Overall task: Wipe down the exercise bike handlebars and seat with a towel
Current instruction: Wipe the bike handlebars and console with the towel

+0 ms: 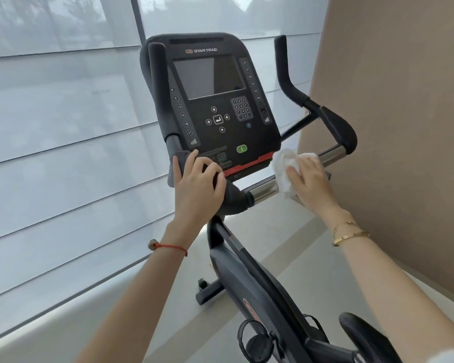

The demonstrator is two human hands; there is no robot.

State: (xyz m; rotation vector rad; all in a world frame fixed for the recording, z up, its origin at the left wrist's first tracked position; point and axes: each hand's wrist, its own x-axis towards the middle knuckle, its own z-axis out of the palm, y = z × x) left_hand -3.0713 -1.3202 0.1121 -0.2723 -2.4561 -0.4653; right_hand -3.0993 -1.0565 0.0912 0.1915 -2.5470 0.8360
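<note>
White cloth, the towel (286, 169), is bunched around the chrome section of the handlebars (332, 153) just right of the console's lower edge. The right hand (306, 176) lies flat over it, fingers spread and pressing it onto the bar, with part of the towel spilling out toward the console side. The left hand (198, 183) is well apart from the towel, on the other side of the console, closed over the black padded grip where the left upright horn meets the crossbar. Between the two hands a bare stretch of chrome bar shows. The console (215, 100) stands above, its screen dark, a green button near its bottom edge. The black seat (362, 334) shows only in part at the lower right, under the right forearm. A red cord circles the left wrist and gold bracelets the right. Pale window blinds fill the left side; a tan wall stands to the right.
</note>
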